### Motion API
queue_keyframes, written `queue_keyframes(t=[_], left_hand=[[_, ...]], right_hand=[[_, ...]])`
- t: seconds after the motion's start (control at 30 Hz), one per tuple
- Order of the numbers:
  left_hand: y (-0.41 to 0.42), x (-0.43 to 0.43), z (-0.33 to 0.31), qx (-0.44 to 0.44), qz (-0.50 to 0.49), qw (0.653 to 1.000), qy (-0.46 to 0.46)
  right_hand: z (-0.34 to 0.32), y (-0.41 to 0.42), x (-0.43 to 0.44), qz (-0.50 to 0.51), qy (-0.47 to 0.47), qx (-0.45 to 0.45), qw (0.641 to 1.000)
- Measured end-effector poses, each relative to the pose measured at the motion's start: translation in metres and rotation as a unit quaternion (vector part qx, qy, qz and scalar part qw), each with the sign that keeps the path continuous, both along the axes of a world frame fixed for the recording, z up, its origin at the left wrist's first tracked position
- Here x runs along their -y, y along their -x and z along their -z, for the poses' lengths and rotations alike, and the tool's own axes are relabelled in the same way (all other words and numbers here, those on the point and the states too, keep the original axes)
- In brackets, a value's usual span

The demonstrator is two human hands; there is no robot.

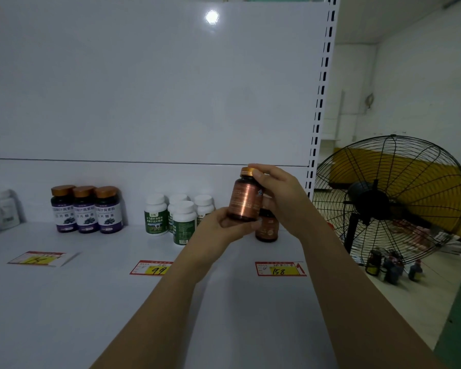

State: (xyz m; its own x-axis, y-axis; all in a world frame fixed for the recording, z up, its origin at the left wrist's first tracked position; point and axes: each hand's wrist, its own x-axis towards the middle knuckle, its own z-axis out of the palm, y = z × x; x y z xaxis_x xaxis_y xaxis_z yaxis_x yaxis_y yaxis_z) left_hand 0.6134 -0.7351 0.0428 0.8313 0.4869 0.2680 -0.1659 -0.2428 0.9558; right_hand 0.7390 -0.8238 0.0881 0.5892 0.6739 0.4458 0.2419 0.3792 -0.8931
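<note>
Two-handed, a small glossy brown bottle with a gold screw cap (244, 202) is held upright above the red-and-yellow 158 price tag (280, 269), its base pinched by the left hand (220, 226), its cap by the right hand (278, 194); judged light, rigid, slippery, best gripped mid-body.

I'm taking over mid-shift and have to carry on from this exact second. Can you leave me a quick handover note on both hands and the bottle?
Left hand: grips the base of the copper-labelled bottle.
Right hand: grips its top end, cap on.
The bottle is roughly upright, held in the air above the shelf.
A similar brown bottle stands on the shelf beyond the 158 price tag.
Done: bottle in hand.
Left: probably set it down beside the similar one.
</note>
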Motion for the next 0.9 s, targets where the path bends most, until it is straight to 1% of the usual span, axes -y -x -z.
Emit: queue_keyframes(t=[0.1, 0.17, 0.23, 0.4, 0.47, 0.53, 0.6, 0.67, 0.8, 0.9], left_hand=[[-0.001, -0.001, 0.0, 0.021, -0.065, 0.997, -0.022], [-0.003, -0.002, 0.0, 0.032, -0.091, 0.995, -0.033], [-0.002, -0.002, -0.001, 0.039, -0.084, 0.995, -0.024], [-0.001, -0.006, 0.0, 0.031, 0.006, 0.999, 0.026], [-0.001, -0.007, 0.001, 0.031, -0.014, 0.999, 0.005], [-0.001, -0.006, 0.0, 0.04, -0.053, 0.998, -0.01], [-0.001, -0.005, 0.0, 0.045, -0.07, 0.996, -0.014], [-0.001, -0.004, 0.0, 0.045, -0.065, 0.997, -0.01], [0.0, -0.004, -0.002, 0.034, -0.018, 0.999, 0.012], [0.0, -0.004, -0.001, 0.029, -0.012, 0.999, -0.012]], right_hand=[[0.001, 0.004, -0.003, 0.007, 0.026, 0.042, 0.999], [0.002, 0.006, -0.005, 0.018, 0.034, 0.056, 0.998], [0.003, 0.004, -0.005, 0.018, 0.027, 0.042, 0.999], [0.002, -0.003, -0.003, -0.038, -0.011, -0.021, 0.999], [0.001, 0.001, -0.005, -0.036, -0.005, -0.019, 0.999], [0.0, 0.006, -0.006, -0.007, 0.014, 0.014, 1.0], [0.001, 0.008, -0.006, 0.021, 0.022, 0.038, 0.999], [0.002, 0.006, -0.005, 0.027, 0.011, 0.02, 0.999], [0.001, -0.001, -0.002, -0.033, -0.025, -0.047, 0.998], [0.002, -0.001, -0.005, -0.068, -0.03, -0.075, 0.994]])
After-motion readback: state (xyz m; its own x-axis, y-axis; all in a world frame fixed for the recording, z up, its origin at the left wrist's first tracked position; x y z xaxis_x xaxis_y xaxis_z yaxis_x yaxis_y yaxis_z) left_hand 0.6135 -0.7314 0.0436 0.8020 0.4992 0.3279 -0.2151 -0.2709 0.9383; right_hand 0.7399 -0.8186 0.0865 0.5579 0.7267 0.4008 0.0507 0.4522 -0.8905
